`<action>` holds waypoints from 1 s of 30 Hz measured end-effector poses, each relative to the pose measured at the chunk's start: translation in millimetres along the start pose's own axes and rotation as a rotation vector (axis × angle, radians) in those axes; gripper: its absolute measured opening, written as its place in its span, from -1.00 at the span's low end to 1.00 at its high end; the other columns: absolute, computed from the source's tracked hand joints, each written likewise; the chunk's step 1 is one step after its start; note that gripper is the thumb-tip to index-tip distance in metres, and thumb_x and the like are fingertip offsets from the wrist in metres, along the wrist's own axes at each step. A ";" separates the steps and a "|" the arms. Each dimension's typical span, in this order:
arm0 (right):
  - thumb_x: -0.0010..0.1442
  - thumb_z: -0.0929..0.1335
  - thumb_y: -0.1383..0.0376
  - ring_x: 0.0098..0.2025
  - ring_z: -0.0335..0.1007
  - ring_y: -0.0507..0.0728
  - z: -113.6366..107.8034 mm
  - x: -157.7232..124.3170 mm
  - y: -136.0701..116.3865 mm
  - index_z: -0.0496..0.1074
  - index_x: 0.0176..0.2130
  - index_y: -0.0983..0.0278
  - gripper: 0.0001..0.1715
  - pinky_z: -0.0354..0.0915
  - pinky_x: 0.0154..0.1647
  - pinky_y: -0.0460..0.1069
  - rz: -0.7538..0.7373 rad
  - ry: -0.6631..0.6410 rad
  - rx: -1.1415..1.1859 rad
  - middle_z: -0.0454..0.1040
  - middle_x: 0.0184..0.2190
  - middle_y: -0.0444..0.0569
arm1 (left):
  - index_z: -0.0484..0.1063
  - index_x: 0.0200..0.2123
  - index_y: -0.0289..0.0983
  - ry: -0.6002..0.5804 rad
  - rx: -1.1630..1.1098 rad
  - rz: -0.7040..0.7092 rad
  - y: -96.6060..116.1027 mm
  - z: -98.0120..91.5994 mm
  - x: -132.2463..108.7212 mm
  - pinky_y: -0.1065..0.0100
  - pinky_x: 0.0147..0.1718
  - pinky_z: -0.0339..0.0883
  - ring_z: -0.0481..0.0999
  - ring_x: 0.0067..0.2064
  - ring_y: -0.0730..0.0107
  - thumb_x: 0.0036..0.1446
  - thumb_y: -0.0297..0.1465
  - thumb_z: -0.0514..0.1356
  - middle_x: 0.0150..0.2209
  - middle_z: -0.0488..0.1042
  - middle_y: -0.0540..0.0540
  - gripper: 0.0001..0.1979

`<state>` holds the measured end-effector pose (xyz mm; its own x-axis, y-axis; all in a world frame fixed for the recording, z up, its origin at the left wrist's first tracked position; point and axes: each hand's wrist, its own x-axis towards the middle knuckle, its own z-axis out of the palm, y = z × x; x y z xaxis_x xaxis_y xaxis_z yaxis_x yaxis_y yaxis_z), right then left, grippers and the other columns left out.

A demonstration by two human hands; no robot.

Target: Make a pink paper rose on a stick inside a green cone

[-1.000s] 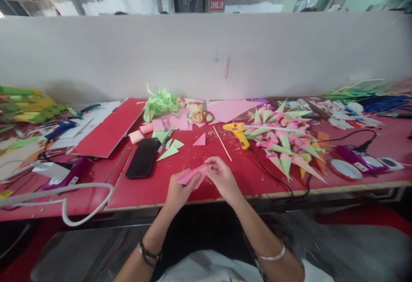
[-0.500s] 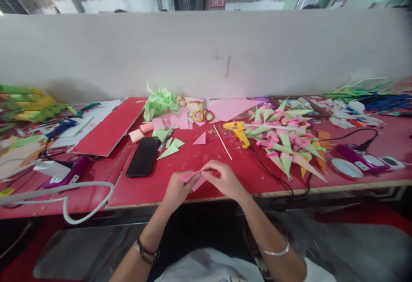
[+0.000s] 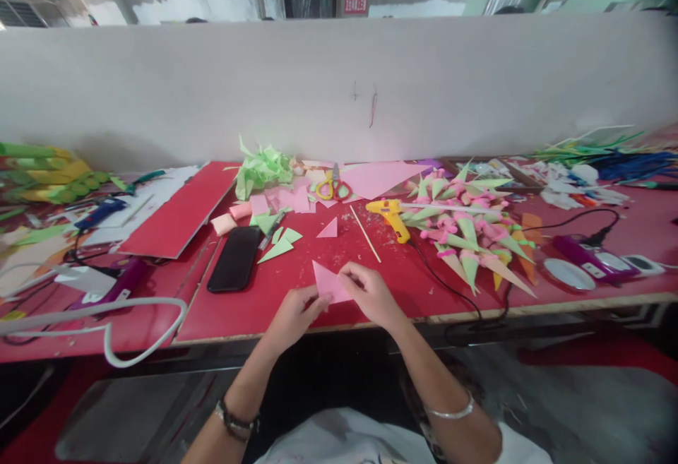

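Note:
Between my two hands is a pink paper triangle point(image 3: 327, 284), held just above the red table near its front edge. My left hand point(image 3: 296, 316) pinches its lower left corner between thumb and fingers. My right hand point(image 3: 368, 293) grips the paper's right side, fingers closed on it. Beyond the hands lies a smaller pink folded triangle point(image 3: 328, 228) on the table. A thin wooden stick point(image 3: 365, 234) lies to its right, and a yellow glue gun point(image 3: 393, 218) rests farther right. Green paper pieces point(image 3: 280, 246) lie beside a black phone point(image 3: 234, 259) on the left.
Scissors point(image 3: 334, 187) lie among pink paper squares point(image 3: 289, 198) at the back. Right of the glue gun is a heap of pink and green paper flowers point(image 3: 469, 231). A red board point(image 3: 180, 210), a white looped tube point(image 3: 145, 301) and purple power strips point(image 3: 596, 263) flank the area.
The pink paper has been turned so that its flat triangular face shows, point upward. My fingers have shifted apart to its left and right sides.

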<state>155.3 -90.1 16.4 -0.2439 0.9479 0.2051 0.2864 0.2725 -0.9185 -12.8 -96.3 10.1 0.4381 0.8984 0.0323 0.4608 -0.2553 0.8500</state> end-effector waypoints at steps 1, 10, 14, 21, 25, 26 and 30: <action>0.10 0.21 0.28 -0.53 0.14 -0.04 -0.9 -0.2 -0.3 0.26 -0.50 0.30 -0.81 0.05 -0.52 -0.15 0.004 -0.044 -0.011 0.21 -0.61 -0.20 | 0.28 -0.58 -0.34 -0.012 0.041 0.020 0.5 -2.2 0.1 0.54 -0.54 0.07 0.22 -0.56 0.57 0.10 -0.25 -0.02 -0.65 0.23 0.07 -0.67; 0.17 0.14 0.19 -0.67 0.13 -0.07 1.1 -4.8 -1.3 0.19 -0.63 0.31 -0.58 0.05 -0.63 -0.15 0.061 -0.144 0.060 0.21 -0.74 -0.19 | 0.23 -0.63 -0.33 -0.018 -0.005 0.036 0.2 -2.9 1.8 0.53 -0.58 0.04 0.16 -0.60 0.60 0.10 -0.25 -0.03 -0.69 0.16 0.09 -0.64; 0.17 0.14 0.17 -0.55 0.26 -0.01 2.3 -3.1 2.4 0.38 -0.40 0.32 -0.64 0.21 -0.52 -0.10 0.060 -0.102 0.071 0.39 -0.57 -0.09 | 0.21 -0.61 -0.31 0.129 -0.040 0.008 -3.2 0.1 2.4 0.52 -0.57 0.06 0.18 -0.59 0.58 0.12 -0.25 -0.07 -0.68 0.18 0.09 -0.66; 0.03 0.32 0.25 -0.11 0.25 0.10 -5.1 -5.3 -5.7 0.15 0.07 0.12 -0.41 0.20 -0.07 0.03 -0.177 -0.132 -0.229 0.31 -0.08 -0.02 | 0.13 -0.71 -0.30 0.145 -0.143 -0.113 -10.6 -9.8 5.0 0.50 -0.64 -0.05 0.07 -0.65 0.60 0.03 -0.26 -0.04 -0.73 0.07 0.10 -0.65; 0.03 0.32 0.22 -0.10 0.26 0.11 -5.1 -5.3 -9.0 0.29 -0.05 0.18 -0.56 0.20 -0.08 0.01 -0.208 -0.223 -0.245 0.33 -0.13 -0.02 | 0.14 -0.71 -0.31 0.155 -0.265 -0.162 -13.0 -9.2 5.8 0.50 -0.64 -0.09 0.02 -0.66 0.62 0.00 -0.24 -0.01 -0.74 0.03 0.12 -0.65; 0.01 0.33 0.21 -0.11 0.26 0.11 -4.9 -5.1 -9.2 0.28 -0.05 0.18 -0.53 0.20 -0.09 0.01 -0.203 -0.236 -0.244 0.32 -0.13 -0.02 | 0.14 -0.71 -0.31 0.157 -0.290 -0.175 -13.4 -8.7 5.8 0.51 -0.65 -0.10 0.01 -0.66 0.62 -0.01 -0.23 -0.01 -0.74 0.03 0.12 -0.65; 0.05 0.30 0.28 -0.13 0.27 0.09 -5.9 -3.9 -8.7 0.33 -0.10 0.21 -0.65 0.19 -0.09 0.00 -0.211 -0.227 -0.211 0.36 -0.17 -0.03 | 0.18 -0.72 -0.32 0.116 -0.314 -0.185 -13.1 -9.0 5.7 0.50 -0.64 -0.09 0.04 -0.67 0.62 -0.02 -0.24 -0.01 -0.76 0.06 0.11 -0.65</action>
<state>159.3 -95.2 25.5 -0.5103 0.8128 0.2810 0.3866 0.5086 -0.7693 -23.3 -84.6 3.9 0.2712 0.9580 -0.0926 0.2571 0.0206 0.9662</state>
